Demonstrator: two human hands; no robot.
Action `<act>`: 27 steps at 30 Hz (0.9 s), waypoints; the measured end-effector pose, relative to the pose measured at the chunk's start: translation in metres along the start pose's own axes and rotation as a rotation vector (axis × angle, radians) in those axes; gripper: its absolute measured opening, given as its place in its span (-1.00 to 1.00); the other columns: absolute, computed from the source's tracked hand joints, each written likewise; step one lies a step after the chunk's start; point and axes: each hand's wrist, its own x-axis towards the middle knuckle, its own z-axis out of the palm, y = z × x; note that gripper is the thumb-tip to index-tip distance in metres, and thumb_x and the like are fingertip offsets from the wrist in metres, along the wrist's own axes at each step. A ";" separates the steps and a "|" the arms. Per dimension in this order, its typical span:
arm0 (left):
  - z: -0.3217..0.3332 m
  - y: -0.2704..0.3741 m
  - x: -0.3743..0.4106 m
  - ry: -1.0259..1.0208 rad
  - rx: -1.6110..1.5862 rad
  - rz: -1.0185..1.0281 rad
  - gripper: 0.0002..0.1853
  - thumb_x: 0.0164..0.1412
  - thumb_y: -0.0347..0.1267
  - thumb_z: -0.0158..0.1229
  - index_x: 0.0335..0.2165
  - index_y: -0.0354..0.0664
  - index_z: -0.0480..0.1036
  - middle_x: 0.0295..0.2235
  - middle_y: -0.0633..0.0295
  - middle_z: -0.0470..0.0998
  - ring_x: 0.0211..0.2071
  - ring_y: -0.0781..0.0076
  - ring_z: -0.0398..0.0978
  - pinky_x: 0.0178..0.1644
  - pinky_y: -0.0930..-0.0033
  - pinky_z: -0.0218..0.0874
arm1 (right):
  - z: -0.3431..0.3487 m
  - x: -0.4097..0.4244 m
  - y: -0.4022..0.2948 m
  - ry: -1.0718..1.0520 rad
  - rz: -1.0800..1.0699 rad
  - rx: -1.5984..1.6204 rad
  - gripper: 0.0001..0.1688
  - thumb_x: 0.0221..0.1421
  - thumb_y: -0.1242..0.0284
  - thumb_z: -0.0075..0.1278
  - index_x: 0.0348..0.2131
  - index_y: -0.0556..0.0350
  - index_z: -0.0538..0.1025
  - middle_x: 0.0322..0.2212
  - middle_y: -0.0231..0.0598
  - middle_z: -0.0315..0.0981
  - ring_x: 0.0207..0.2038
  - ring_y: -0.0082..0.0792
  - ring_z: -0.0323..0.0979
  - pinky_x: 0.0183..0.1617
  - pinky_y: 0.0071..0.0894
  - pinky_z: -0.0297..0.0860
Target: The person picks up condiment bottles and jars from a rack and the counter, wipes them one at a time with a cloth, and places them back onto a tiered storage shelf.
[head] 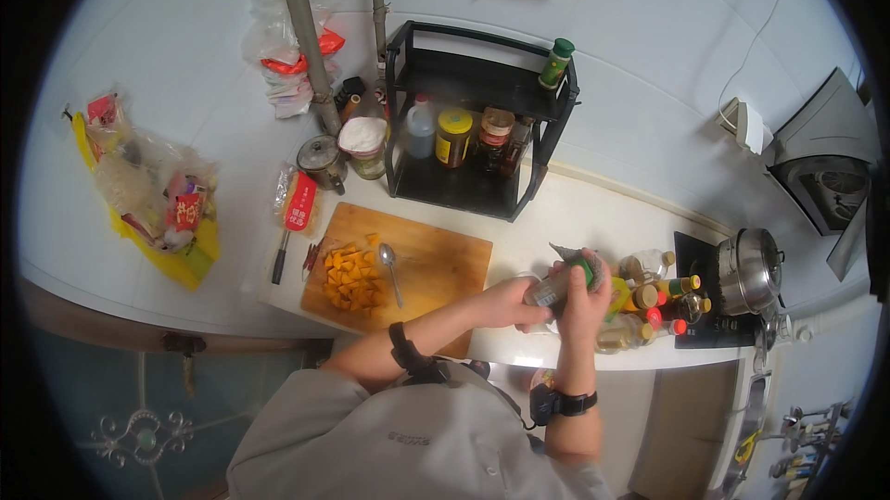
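Note:
My left hand [513, 302] holds the lower part of a small clear shaker bottle [546, 293] that bears a label. Around its green cap [588, 270] my right hand [583, 305] grips, with a grey cloth [596, 273] bunched under the fingers. The bottle is tilted, cap end up and to the right. What is inside it cannot be made out. To the left, a wooden cutting board [438, 250] carries a pile of orange pumpkin-like pieces [353, 274] and a metal spoon [391, 270].
Several bottles [646, 298] crowd the counter right of my hands, beside a steel pot [747, 270] on a black cooktop [688, 257]. A black two-tier rack [452, 197] with jars stands behind the board. A knife handle [279, 265] and a bagged food pack [299, 204] lie left.

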 end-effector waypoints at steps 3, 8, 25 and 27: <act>0.013 0.004 0.000 0.305 0.436 0.027 -0.51 0.04 -0.21 0.29 -0.18 -0.33 0.34 -0.38 0.04 0.56 -0.34 0.19 0.57 -0.28 0.24 0.39 | 0.013 -0.010 0.005 0.140 -0.027 -0.071 -0.35 0.05 0.55 0.17 0.06 0.22 0.21 -0.27 -0.18 0.42 -0.29 -0.37 0.50 -0.17 -0.38 0.46; 0.024 -0.001 -0.001 0.529 0.653 0.114 -0.33 -0.01 -0.21 0.28 0.01 -0.33 0.26 -0.28 -0.18 0.53 -0.24 -0.21 0.51 -0.18 -0.01 0.36 | 0.013 -0.009 0.018 0.173 0.006 -0.105 -0.24 -0.04 0.56 0.26 0.07 0.18 0.18 -0.22 -0.24 0.36 -0.19 -0.47 0.39 -0.10 -0.49 0.38; 0.014 -0.024 -0.014 0.719 1.161 0.610 -0.38 -0.07 -0.43 0.32 0.01 -0.32 0.34 -0.18 -0.02 0.50 -0.16 0.00 0.49 -0.10 0.17 0.35 | 0.032 -0.013 0.016 0.175 -0.315 -0.536 -0.17 0.00 0.37 0.21 0.16 0.09 0.12 -0.28 -0.03 0.47 -0.28 -0.18 0.52 -0.18 -0.29 0.44; 0.012 -0.015 -0.017 0.660 1.133 0.548 -0.37 -0.10 -0.46 0.33 0.01 -0.31 0.34 -0.16 -0.03 0.48 -0.13 0.03 0.47 -0.07 0.17 0.34 | 0.027 -0.013 0.014 0.135 -0.273 -0.549 -0.14 0.02 0.38 0.18 0.19 0.08 0.08 -0.27 -0.02 0.49 -0.26 -0.16 0.53 -0.18 -0.29 0.44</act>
